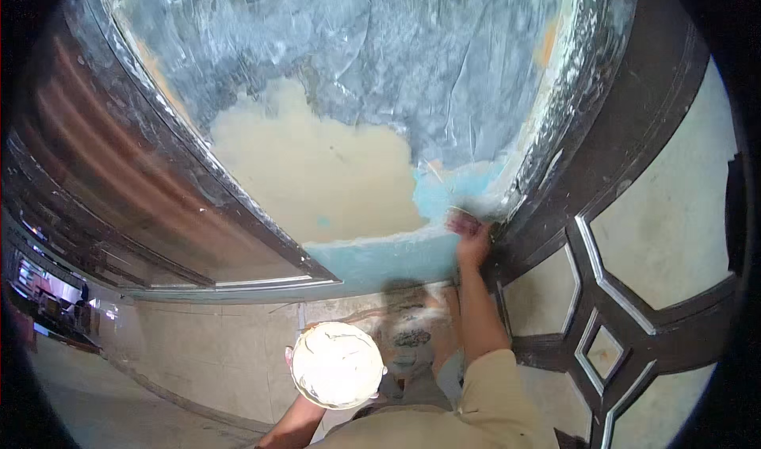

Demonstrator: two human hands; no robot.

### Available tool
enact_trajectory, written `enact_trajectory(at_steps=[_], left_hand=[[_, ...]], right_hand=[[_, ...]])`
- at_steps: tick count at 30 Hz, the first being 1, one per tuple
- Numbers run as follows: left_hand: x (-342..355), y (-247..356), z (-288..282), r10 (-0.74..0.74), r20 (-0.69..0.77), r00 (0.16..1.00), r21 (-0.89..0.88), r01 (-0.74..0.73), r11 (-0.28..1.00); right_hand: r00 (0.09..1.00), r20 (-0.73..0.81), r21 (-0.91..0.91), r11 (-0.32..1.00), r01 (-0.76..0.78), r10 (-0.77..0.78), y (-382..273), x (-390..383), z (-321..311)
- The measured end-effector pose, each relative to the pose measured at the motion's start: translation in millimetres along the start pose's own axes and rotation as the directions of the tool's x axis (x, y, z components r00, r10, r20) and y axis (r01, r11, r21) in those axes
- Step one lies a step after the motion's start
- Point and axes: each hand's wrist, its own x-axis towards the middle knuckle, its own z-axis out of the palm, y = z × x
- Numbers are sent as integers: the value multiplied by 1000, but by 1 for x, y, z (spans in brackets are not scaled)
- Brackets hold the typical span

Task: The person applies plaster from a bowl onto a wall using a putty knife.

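A round tub [337, 366], filled with a bright white paste, rests in my left hand [290, 357]. Fingertips show at its rim, and the palm is hidden beneath it. My right hand [473, 239] is closed at the lower right of the wall, close to the dark door frame. A small reddish-brown thing shows at its fingers, too blurred to name. Grey, streaky filler [357, 45] covers the upper wall. Below it lies a smooth beige patch [317, 168], and bare light-blue paint [440, 191] shows beside my right hand.
A brown wooden panel [158, 164] with a paste-smeared edge stands on the left. On the right is a dark door [618, 290] with pale panels and silver trim. Tiled floor [222, 346] lies below, with a dusty, debris-strewn patch [412, 322] at the wall's foot.
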Motion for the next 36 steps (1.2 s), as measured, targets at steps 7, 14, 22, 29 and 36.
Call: enact_trajectory(at_steps=[7, 14, 22, 29, 36], left_hand=[[39, 3, 6, 18, 115, 993, -98, -6, 995], [55, 2, 16, 33, 213, 976, -17, -30, 999], [47, -18, 39, 302, 215, 929, -350, -215, 911], [24, -3, 21, 467, 6, 884, 332, -442, 833], [7, 20, 13, 457, 164, 874, 12, -465, 885]], right_hand=[[925, 284, -97, 967, -235, 254, 93, -66, -82], [694, 676, -198, 846, 495, -248, 13, -126, -44], [254, 678, -109, 247, 963, -690, -122, 4, 7], [277, -73, -14, 279, 960, -958, -372, 58, -75], [920, 86, 648, 723, 240, -382, -329, 6, -53]])
